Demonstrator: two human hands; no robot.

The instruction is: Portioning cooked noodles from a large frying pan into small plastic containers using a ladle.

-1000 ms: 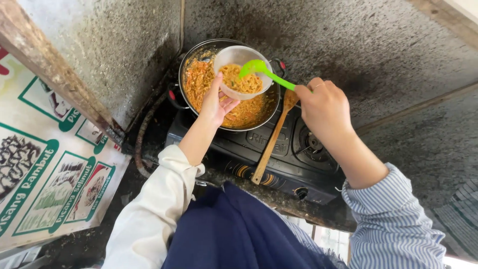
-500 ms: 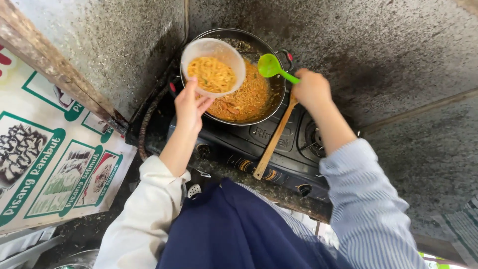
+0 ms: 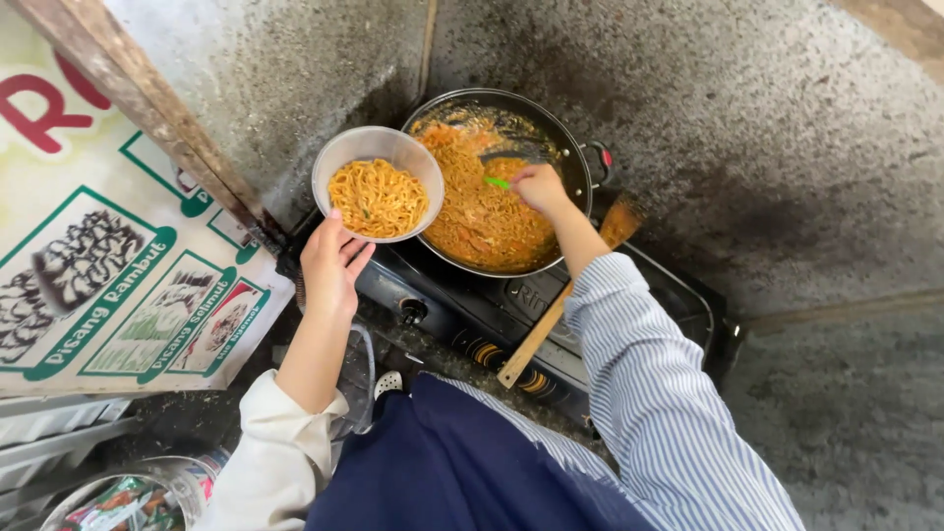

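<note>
My left hand [image 3: 332, 264] holds a translucent white bowl [image 3: 377, 181] of orange noodles from underneath, just left of the wok. A dark wok [image 3: 501, 177] with more orange noodles sits on a black gas stove [image 3: 511, 315]. My right hand [image 3: 539, 187] reaches over the wok and grips the handle of a green ladle [image 3: 498, 182]; its scoop end lies down among the noodles and is mostly hidden.
A wooden spatula [image 3: 551, 315] leans across the stove's front, its blade by the wok's right rim. A printed banner [image 3: 108, 285] on a wooden frame stands at left. Stained concrete walls close in behind. A container with packets [image 3: 128, 497] sits at bottom left.
The bowl has moved left, away from over the wok. The green ladle has gone from above the wok's rim down into the noodles.
</note>
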